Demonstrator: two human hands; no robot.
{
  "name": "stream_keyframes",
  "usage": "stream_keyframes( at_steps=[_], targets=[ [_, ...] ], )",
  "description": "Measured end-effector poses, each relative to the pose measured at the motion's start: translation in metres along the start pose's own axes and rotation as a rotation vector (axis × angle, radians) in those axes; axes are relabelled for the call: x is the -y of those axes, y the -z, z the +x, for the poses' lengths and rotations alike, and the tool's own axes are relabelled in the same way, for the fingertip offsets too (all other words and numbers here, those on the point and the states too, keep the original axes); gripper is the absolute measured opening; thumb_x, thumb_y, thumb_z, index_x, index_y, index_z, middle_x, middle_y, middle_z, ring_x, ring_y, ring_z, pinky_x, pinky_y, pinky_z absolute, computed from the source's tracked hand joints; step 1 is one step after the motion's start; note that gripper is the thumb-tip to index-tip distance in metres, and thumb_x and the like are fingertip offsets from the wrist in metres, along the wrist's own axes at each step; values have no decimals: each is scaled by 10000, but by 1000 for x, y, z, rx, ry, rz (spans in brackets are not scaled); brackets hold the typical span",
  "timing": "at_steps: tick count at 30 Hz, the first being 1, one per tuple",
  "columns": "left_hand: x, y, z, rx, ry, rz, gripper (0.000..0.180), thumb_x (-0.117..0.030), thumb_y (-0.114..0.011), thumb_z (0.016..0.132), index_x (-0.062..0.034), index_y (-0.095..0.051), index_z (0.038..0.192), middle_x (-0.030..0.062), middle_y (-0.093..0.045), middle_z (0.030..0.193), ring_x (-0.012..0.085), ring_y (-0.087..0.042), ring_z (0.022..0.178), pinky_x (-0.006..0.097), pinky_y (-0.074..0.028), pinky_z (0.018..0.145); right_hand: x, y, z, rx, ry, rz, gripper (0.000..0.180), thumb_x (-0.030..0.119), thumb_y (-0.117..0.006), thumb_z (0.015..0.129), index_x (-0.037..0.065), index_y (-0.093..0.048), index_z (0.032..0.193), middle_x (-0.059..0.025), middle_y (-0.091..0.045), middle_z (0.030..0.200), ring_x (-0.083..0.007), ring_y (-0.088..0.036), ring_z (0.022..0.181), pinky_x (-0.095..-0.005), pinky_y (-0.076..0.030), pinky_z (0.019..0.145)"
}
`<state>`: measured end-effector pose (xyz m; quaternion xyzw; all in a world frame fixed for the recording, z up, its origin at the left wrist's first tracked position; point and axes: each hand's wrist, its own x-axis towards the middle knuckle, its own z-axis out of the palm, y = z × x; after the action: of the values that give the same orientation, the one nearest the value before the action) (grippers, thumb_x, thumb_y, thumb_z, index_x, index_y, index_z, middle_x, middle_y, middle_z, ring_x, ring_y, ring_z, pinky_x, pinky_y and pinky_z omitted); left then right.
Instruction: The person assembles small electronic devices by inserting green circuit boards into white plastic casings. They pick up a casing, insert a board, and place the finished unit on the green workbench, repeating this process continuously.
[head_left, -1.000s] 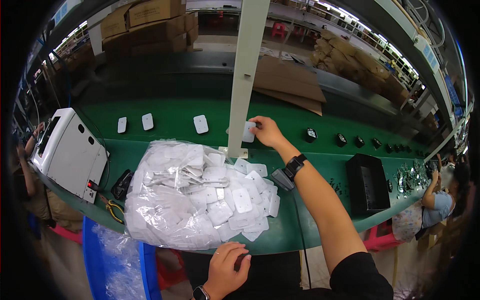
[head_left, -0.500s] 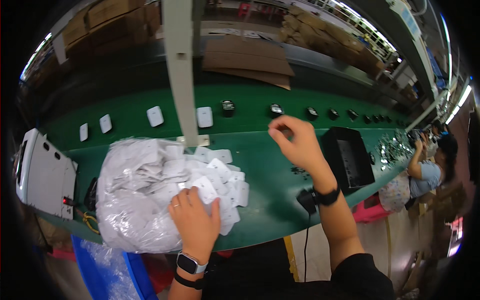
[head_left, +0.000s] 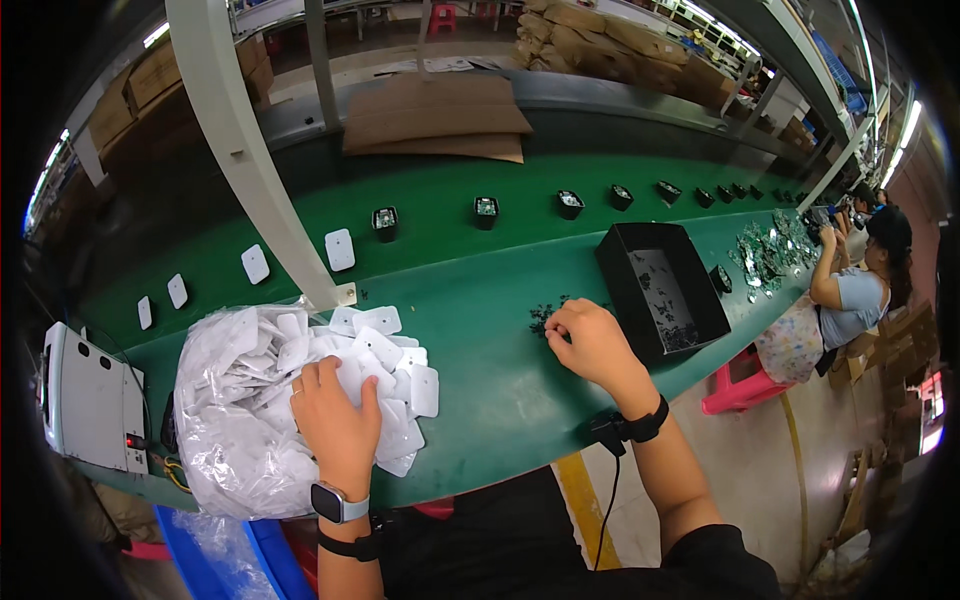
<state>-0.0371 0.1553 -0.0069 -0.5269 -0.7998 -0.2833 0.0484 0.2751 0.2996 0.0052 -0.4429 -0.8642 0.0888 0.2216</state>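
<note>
My left hand (head_left: 335, 418) lies palm down on a heap of flat white plastic plates (head_left: 395, 370) that spills out of a clear plastic bag (head_left: 235, 420) on the green bench. My right hand (head_left: 592, 342) rests further right on the green surface, its fingers curled over a small scatter of tiny dark parts (head_left: 545, 315). Whether it pinches one of them is hidden by the fingers. A black open tray (head_left: 660, 290) stands just right of that hand. Both wrists wear bands.
On the green belt (head_left: 460, 250) behind lie single white plates (head_left: 340, 249) and a row of small black housings (head_left: 486, 211). A white post (head_left: 250, 160) rises by the bag. A white machine (head_left: 90, 400) stands at left. Another person (head_left: 850, 290) works at right.
My right hand has come down from the belt's edge to the dark parts beside the black tray. My left hand has stayed on the white plates. The view has swung right.
</note>
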Motion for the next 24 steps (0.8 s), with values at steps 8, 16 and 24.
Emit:
stream_keyframes(
  at_steps=[8, 16, 24],
  targets=[
    [-4, 3, 1, -76, -23, -99, 410, -128, -749, 771, -18, -610, 1141, 176, -618, 1090, 390, -565, 1056, 469, -436, 912, 4, -19, 13, 35, 80, -189, 109, 119, -693, 793, 12, -686, 769, -113, -647, 798, -312, -649, 822, -427, -571, 743],
    [-19, 42, -28, 28, 312, -1195, 433, 1, -691, 860, 2, -535, 1264, 151, -621, 1183, 234, -650, 992, 350, -508, 893, 16, 2, 32, 59, 68, 186, 114, 112, -684, 769, 2, -665, 746, -124, -648, 732, -302, -643, 749, -399, -545, 667],
    [-39, 44, -44, 398, 448, -1506, 497, -103, -602, 938, -6, -474, 1407, 199, -595, 1272, 308, -686, 1020, 473, -572, 912, 47, -12, 84, 213, 218, 373, 110, 103, -673, 781, -4, -686, 803, -134, -683, 787, -303, -663, 710, -388, -539, 669]
  ],
)
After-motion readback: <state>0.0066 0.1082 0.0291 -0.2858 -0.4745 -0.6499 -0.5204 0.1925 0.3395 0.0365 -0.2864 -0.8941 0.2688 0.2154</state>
